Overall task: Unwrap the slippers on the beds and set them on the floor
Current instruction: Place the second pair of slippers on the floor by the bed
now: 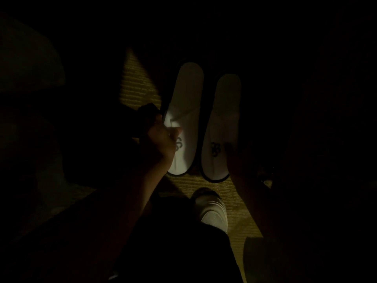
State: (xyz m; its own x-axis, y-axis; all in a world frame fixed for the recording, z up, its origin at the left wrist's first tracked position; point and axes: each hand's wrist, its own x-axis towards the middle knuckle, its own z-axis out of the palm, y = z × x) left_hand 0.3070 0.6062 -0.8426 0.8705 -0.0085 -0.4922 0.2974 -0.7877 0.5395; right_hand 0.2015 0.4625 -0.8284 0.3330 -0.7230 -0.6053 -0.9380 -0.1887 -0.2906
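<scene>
Two white slippers with dark trim and a dark logo lie side by side on the carpet, toes toward me. My left hand (161, 139) grips the left edge of the left slipper (186, 103), thumb on its upper. Something dark (148, 114) sticks out above that hand; what it is stays unclear. My right hand (234, 158) is deep in shadow and rests against the right side of the right slipper (222, 119). Its fingers are too dark to read.
The room is very dark; only a patch of ribbed yellowish carpet (136, 86) is lit. My white shoe (214, 213) stands just below the slippers. Dark shapes fill the left and right sides, possibly beds.
</scene>
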